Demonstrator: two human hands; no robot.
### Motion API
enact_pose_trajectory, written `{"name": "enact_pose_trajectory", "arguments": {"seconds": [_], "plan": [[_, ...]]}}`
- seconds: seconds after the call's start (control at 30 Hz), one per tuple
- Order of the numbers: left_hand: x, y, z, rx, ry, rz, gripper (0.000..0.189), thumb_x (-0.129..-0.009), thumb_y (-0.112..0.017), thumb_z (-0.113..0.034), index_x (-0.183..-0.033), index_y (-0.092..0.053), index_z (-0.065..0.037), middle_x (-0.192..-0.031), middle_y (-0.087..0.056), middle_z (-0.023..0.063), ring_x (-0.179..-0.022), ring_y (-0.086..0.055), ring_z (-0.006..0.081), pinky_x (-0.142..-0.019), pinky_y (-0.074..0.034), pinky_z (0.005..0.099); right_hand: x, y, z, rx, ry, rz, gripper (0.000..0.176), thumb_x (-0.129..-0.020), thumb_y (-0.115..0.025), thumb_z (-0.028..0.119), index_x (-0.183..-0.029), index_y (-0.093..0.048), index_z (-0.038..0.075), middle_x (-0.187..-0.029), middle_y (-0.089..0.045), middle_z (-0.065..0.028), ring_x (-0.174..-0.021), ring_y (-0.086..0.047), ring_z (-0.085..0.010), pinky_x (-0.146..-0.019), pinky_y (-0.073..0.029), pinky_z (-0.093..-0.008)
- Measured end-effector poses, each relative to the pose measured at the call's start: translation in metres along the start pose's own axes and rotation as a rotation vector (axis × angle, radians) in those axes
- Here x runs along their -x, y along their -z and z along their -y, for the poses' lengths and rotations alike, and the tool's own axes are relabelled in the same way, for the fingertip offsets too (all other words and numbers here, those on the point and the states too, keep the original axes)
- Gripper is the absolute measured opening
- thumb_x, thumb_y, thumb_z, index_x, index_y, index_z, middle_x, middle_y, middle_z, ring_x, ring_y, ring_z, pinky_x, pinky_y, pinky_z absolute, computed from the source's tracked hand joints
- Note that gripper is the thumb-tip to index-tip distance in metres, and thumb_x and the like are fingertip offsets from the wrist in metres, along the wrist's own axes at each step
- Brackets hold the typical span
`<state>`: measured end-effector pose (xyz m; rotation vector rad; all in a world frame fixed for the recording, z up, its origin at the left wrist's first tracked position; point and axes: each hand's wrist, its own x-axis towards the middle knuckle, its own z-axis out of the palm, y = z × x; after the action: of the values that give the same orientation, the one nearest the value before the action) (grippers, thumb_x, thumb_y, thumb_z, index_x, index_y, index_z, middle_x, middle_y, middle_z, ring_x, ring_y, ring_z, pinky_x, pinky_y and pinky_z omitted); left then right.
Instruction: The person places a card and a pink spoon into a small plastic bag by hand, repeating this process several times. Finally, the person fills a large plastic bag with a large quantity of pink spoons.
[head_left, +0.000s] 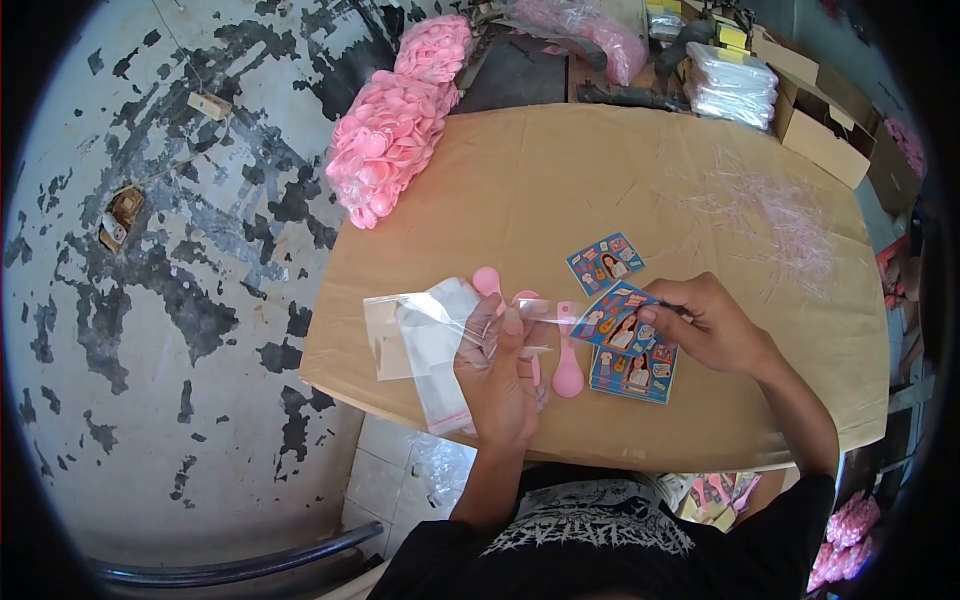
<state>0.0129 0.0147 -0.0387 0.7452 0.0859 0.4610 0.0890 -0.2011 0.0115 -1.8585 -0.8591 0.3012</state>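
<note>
My left hand [497, 385] is closed on a clear plastic bag [382, 340], its thumb pressing on the film. The bag's other end reaches toward a colourful printed card [618, 318], pinched between the thumb and fingers of my right hand [708, 322]. Below that card lies a stack of similar cards [632, 375], with one more card [605, 263] a little farther off. A pink spoon [568, 372] rests between my hands. Another pink spoon [486, 281] shows partly behind my left hand. White packaging [430, 350] lies under the bag, partly covered.
The brown paper-covered table [530, 190] meets a peeling wall at left. Large bags of pink pieces [390, 140] stand at its far left. Shredded strands [775, 215] lie at right. Stacked plastic packs [732, 85] and a cardboard box [822, 125] stand at the back right.
</note>
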Motion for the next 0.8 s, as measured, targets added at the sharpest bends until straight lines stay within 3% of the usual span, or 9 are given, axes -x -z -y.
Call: {"name": "enact_pose_trajectory", "arguments": {"seconds": [0.13,0.37,0.47,0.57,0.67,0.73,0.8], "plan": [[0.006,-0.014,0.001,-0.018,0.027,0.013,0.047,-0.096,-0.063,-0.007,-0.134,-0.041,0.008,-0.118,-0.061,0.0219,-0.108,-0.064,0.0253,-0.099,-0.053,0.0392,0.000,-0.016,-0.002,-0.025,0.120,-0.076,0.017,-0.096,-0.061,0.011,-0.111,-0.066,0.003,-0.068,-0.063,-0.0127,-0.054,-0.057,-0.0153,-0.053,-0.045,-0.0312],[0.007,-0.009,0.004,-0.129,0.059,0.098,0.042,-0.097,-0.062,-0.006,-0.133,-0.046,0.008,-0.119,-0.064,0.0190,-0.111,-0.063,0.0222,-0.095,-0.053,0.0336,0.003,-0.007,0.018,0.124,-0.039,0.091,0.017,-0.092,-0.064,0.009,-0.107,-0.068,0.002,-0.069,-0.064,-0.0121,-0.057,-0.058,-0.0142,-0.055,-0.046,-0.0297],[0.006,0.001,0.011,-0.414,0.171,0.198,0.043,-0.096,-0.061,-0.003,-0.135,-0.046,0.007,-0.122,-0.064,0.0189,-0.114,-0.063,0.0214,-0.094,-0.053,0.0326,0.003,-0.009,0.023,0.077,-0.073,0.099,0.015,-0.091,-0.063,0.006,-0.103,-0.069,0.000,-0.074,-0.066,-0.0109,-0.063,-0.058,-0.0092,-0.060,-0.048,-0.0275],[0.013,-0.014,0.014,-0.307,0.237,0.316,0.047,-0.094,-0.062,-0.001,-0.138,-0.045,0.006,-0.128,-0.060,0.0180,-0.117,-0.061,0.0208,-0.096,-0.050,0.0307,0.006,-0.013,0.020,0.016,-0.055,0.092,0.016,-0.090,-0.064,0.006,-0.104,-0.069,0.000,-0.077,-0.067,-0.0106,-0.065,-0.058,-0.0092,-0.061,-0.047,-0.0274],[0.012,-0.016,0.023,-0.462,0.073,0.479,0.053,-0.093,-0.064,-0.002,-0.140,-0.041,0.004,-0.139,-0.052,0.0170,-0.128,-0.052,0.0221,-0.101,-0.047,0.0334,0.007,-0.024,0.005,-0.094,0.047,0.023,0.015,-0.089,-0.067,0.007,-0.103,-0.069,0.001,-0.080,-0.068,-0.0092,-0.064,-0.059,-0.0099,-0.058,-0.047,-0.0280],[0.013,-0.016,0.021,-0.362,0.052,0.470,0.051,-0.097,-0.060,-0.010,-0.141,-0.039,0.002,-0.143,-0.048,0.0156,-0.134,-0.045,0.0236,-0.106,-0.043,0.0378,0.006,-0.033,-0.003,-0.239,0.117,-0.040,0.011,-0.090,-0.068,0.008,-0.097,-0.069,0.000,-0.084,-0.069,-0.0074,-0.067,-0.060,-0.0087,-0.058,-0.047,-0.0273],[0.011,-0.007,0.020,-0.139,0.032,0.446,0.050,-0.100,-0.053,-0.019,-0.143,-0.036,0.000,-0.145,-0.045,0.0151,-0.138,-0.040,0.0259,-0.111,-0.037,0.0411,0.005,-0.024,-0.014,-0.101,0.098,-0.083,0.009,-0.091,-0.068,0.009,-0.092,-0.065,0.001,-0.087,-0.069,-0.0051,-0.069,-0.060,-0.0072,-0.059,-0.047,-0.0248]]}}
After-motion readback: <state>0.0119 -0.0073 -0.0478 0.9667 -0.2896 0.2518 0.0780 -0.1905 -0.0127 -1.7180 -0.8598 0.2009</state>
